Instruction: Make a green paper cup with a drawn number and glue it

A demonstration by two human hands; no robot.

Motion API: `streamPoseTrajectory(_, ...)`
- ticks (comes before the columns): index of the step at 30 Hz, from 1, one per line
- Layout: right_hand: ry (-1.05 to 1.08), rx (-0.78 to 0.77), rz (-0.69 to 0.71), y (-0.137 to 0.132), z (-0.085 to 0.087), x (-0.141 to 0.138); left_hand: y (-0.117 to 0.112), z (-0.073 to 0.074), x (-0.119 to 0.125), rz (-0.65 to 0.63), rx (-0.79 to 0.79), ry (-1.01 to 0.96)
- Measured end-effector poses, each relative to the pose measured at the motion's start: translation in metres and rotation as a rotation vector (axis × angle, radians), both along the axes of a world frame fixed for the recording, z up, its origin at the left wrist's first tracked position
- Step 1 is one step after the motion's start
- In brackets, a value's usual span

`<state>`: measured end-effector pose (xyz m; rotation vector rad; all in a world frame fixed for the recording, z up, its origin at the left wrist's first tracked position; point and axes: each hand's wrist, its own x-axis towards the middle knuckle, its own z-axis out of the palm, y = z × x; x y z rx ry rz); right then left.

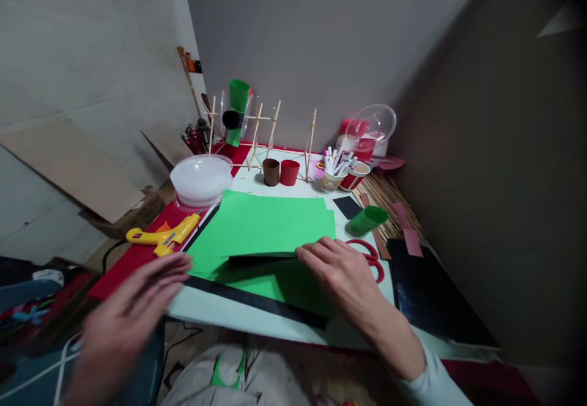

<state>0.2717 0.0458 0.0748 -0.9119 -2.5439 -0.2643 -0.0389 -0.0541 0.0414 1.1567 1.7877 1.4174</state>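
My right hand (342,271) has its fingers closed on the near edge of a green paper sheet (275,219), which is raised and casts a dark shadow beneath. Other green sheets lie under it, with a strip of black paper (261,303) showing along their near side. My left hand (132,311), blurred at the wrist, is held just off the left corner of the sheets; its fingers are stretched out and hold nothing. Red-handled scissors (376,269) lie partly hidden behind my right hand. A green paper tube (367,221) rests beyond them.
A yellow glue gun (167,235) and clear plastic bowls (202,180) are at the left. Brown (271,173) and red (289,173) paper cups stand behind, near stick frames (312,137). Cups of markers (334,180), wooden sticks (389,204) and a black sheet (435,296) are at the right.
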Motion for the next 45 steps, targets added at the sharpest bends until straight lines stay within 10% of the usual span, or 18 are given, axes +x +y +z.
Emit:
streamPoseTrajectory(10,0.451,0.217,0.032,-0.051,-0.057,-0.024,0.038,0.001,0.118,-0.08,0.004,-0.947)
streamPoseTrajectory(16,0.6,-0.038,0.211,-0.051,-0.048,-0.028,0.062,0.007,0.126,-0.205,-0.003,-0.944)
streamPoseTrajectory(21,0.681,-0.449,-0.117,-0.04,-0.05,-0.018,0.074,0.007,0.124,-0.278,-0.026,-0.921)
streamPoseTrajectory(24,0.39,-0.578,-0.131,-0.034,-0.047,-0.012,0.075,0.003,0.119,-0.355,-0.052,-0.79)
streamPoseTrajectory(27,0.067,-0.341,-0.427,-0.017,-0.035,0.007,0.073,-0.013,0.098,-0.427,-0.053,-0.47)
streamPoseTrajectory(30,-0.054,-0.245,-0.589,0.008,-0.023,0.026,0.063,-0.041,0.065,-0.447,0.091,0.437)
streamPoseTrajectory(34,-0.246,-0.188,-0.471,0.023,-0.023,0.02,0.044,-0.072,0.032,-0.416,0.237,0.985)
streamPoseTrajectory(41,-0.422,-0.223,-0.042,-0.016,-0.015,-0.005,0.036,-0.074,0.021,-0.416,0.314,1.043)
streamPoseTrajectory(45,-0.311,-0.506,0.166,-0.037,0.013,0.011,0.027,-0.061,0.014,-0.409,0.392,0.851)
